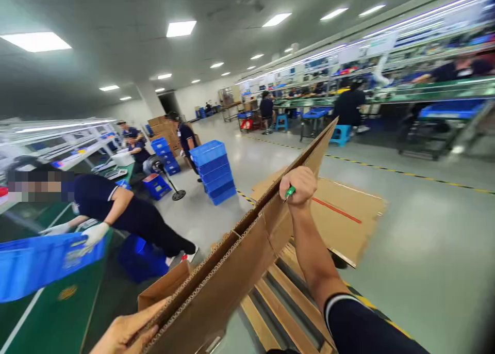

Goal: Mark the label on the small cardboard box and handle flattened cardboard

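My right grip point(298, 187) pinched carton point(247, 251) and pen point(290, 191), left point(127, 334) clasping its near edge; the floppy carton risked buckling.

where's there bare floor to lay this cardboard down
Bare floor lies right of the flat cardboard sheets, up to the yellow line, and between the blue crates and the sheets. Crowded: the pallet below, and the left by the bench.

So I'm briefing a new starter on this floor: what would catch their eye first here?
The large flattened cardboard box held up across the middle, right hand gripping its upper edge with a green-handled tool, left hand at its lower end. Next, the stack of blue crates on the floor behind.
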A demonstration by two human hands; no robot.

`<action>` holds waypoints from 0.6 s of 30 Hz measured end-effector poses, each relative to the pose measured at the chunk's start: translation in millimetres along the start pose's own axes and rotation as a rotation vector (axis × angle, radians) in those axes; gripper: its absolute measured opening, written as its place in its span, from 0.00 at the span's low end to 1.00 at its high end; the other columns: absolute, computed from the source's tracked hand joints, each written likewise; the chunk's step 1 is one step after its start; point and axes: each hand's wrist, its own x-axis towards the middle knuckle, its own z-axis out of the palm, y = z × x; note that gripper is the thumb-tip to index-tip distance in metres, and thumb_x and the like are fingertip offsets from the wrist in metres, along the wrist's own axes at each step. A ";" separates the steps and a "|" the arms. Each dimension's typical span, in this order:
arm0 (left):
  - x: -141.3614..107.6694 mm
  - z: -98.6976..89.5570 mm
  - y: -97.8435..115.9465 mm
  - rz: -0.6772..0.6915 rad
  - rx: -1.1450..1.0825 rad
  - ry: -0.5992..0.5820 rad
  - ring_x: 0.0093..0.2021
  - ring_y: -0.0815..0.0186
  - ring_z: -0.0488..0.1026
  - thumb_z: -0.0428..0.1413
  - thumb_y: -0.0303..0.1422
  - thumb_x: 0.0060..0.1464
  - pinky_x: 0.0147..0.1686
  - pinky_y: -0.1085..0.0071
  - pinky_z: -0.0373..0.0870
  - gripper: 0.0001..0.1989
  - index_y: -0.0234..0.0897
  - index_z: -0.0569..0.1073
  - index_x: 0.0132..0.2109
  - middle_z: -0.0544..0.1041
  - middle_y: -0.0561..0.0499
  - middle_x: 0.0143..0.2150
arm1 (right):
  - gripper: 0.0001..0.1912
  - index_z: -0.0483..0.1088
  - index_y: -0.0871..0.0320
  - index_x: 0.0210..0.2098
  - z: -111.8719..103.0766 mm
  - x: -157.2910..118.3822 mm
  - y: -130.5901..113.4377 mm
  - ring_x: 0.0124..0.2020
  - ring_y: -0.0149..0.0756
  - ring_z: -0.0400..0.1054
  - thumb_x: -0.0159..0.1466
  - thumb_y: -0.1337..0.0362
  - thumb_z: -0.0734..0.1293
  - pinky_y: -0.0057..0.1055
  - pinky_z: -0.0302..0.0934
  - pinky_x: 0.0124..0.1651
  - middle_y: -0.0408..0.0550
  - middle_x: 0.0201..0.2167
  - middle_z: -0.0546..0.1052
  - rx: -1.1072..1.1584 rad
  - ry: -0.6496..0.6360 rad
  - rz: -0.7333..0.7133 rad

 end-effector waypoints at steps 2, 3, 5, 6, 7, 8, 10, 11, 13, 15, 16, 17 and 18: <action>24.3 -25.0 4.5 0.229 0.239 0.040 0.56 0.59 0.66 0.44 0.34 0.63 0.54 0.66 0.67 0.23 0.50 0.56 0.64 0.67 0.55 0.59 | 0.23 0.51 0.55 0.16 -16.4 27.0 24.3 0.18 0.30 0.56 0.67 0.58 0.52 0.33 0.51 0.29 0.42 0.13 0.59 -0.165 0.116 -0.009; 38.4 -35.2 6.7 0.359 0.367 0.075 0.56 0.61 0.66 0.45 0.32 0.62 0.55 0.68 0.66 0.24 0.49 0.55 0.65 0.66 0.55 0.59 | 0.24 0.50 0.55 0.16 -28.7 38.3 36.6 0.18 0.30 0.57 0.67 0.57 0.50 0.33 0.52 0.29 0.42 0.12 0.59 -0.226 0.198 -0.038; 72.6 -49.4 10.4 0.591 0.589 0.150 0.57 0.63 0.65 0.45 0.27 0.60 0.58 0.69 0.61 0.27 0.45 0.53 0.65 0.64 0.52 0.61 | 0.24 0.50 0.55 0.15 -61.2 50.5 58.5 0.15 0.28 0.57 0.67 0.58 0.51 0.31 0.52 0.28 0.40 0.10 0.57 -0.284 0.375 -0.132; 93.7 -53.2 11.4 0.688 0.666 0.173 0.59 0.63 0.63 0.45 0.25 0.60 0.61 0.68 0.58 0.28 0.42 0.52 0.66 0.63 0.51 0.62 | 0.23 0.50 0.55 0.15 -80.4 49.3 67.2 0.15 0.27 0.56 0.67 0.59 0.52 0.31 0.53 0.28 0.39 0.10 0.56 -0.307 0.469 -0.169; 118.3 -54.7 11.3 0.766 0.717 0.179 0.60 0.63 0.60 0.44 0.23 0.59 0.63 0.65 0.55 0.29 0.40 0.50 0.66 0.61 0.49 0.62 | 0.22 0.51 0.55 0.16 -100.6 42.1 74.1 0.15 0.27 0.56 0.67 0.60 0.53 0.31 0.53 0.29 0.39 0.10 0.56 -0.352 0.543 -0.182; 146.2 -53.4 9.9 0.829 0.747 0.173 0.62 0.62 0.58 0.42 0.21 0.58 0.64 0.61 0.52 0.31 0.39 0.48 0.67 0.60 0.48 0.63 | 0.21 0.52 0.55 0.17 -121.3 28.7 78.8 0.16 0.28 0.56 0.66 0.60 0.53 0.32 0.54 0.30 0.40 0.11 0.57 -0.423 0.570 -0.165; 209.4 -40.9 3.2 0.863 0.801 0.119 0.65 0.61 0.51 0.41 0.19 0.56 0.65 0.52 0.44 0.33 0.40 0.45 0.67 0.58 0.48 0.64 | 0.20 0.52 0.54 0.18 -161.4 -15.5 81.9 0.19 0.31 0.58 0.66 0.60 0.53 0.36 0.53 0.34 0.42 0.13 0.59 -0.679 0.453 0.007; 241.7 -28.8 -1.8 0.825 0.828 0.105 0.66 0.60 0.47 0.41 0.18 0.55 0.65 0.47 0.40 0.35 0.43 0.46 0.67 0.57 0.49 0.65 | 0.20 0.51 0.54 0.18 -180.3 -44.6 80.1 0.20 0.33 0.58 0.65 0.59 0.53 0.37 0.53 0.34 0.43 0.14 0.60 -0.761 0.229 0.113; 298.5 7.6 -13.6 0.664 0.827 0.147 0.68 0.54 0.37 0.43 0.17 0.53 0.63 0.42 0.39 0.35 0.45 0.52 0.66 0.49 0.49 0.68 | 0.21 0.47 0.53 0.16 -214.9 -110.3 69.3 0.19 0.35 0.56 0.64 0.56 0.53 0.36 0.51 0.29 0.43 0.13 0.57 -0.818 -0.199 0.420; 332.8 56.7 -26.4 0.499 0.706 0.100 0.67 0.50 0.34 0.47 0.20 0.55 0.63 0.42 0.40 0.31 0.39 0.54 0.65 0.44 0.43 0.68 | 0.22 0.49 0.52 0.16 -245.5 -176.0 48.1 0.18 0.38 0.57 0.63 0.51 0.52 0.37 0.51 0.25 0.47 0.14 0.61 -0.749 -0.516 0.785; 338.9 83.7 -33.2 0.452 0.603 0.003 0.67 0.50 0.36 0.48 0.21 0.55 0.63 0.43 0.39 0.31 0.35 0.52 0.65 0.44 0.40 0.68 | 0.22 0.53 0.52 0.16 -259.3 -205.4 33.6 0.18 0.42 0.60 0.62 0.48 0.51 0.37 0.52 0.24 0.49 0.15 0.64 -0.702 -0.644 0.974; 337.3 110.7 -40.3 0.422 0.476 -0.110 0.67 0.50 0.37 0.48 0.22 0.56 0.63 0.43 0.38 0.30 0.32 0.52 0.65 0.45 0.39 0.68 | 0.24 0.57 0.52 0.17 -272.1 -231.1 16.6 0.19 0.45 0.63 0.62 0.46 0.51 0.38 0.53 0.22 0.51 0.16 0.66 -0.649 -0.741 1.158; 328.5 136.3 -47.9 0.417 0.423 -0.187 0.67 0.51 0.43 0.50 0.24 0.57 0.64 0.46 0.42 0.28 0.32 0.55 0.64 0.51 0.38 0.66 | 0.25 0.61 0.51 0.18 -283.6 -252.1 -2.1 0.20 0.48 0.65 0.61 0.43 0.50 0.40 0.56 0.22 0.51 0.16 0.67 -0.588 -0.818 1.314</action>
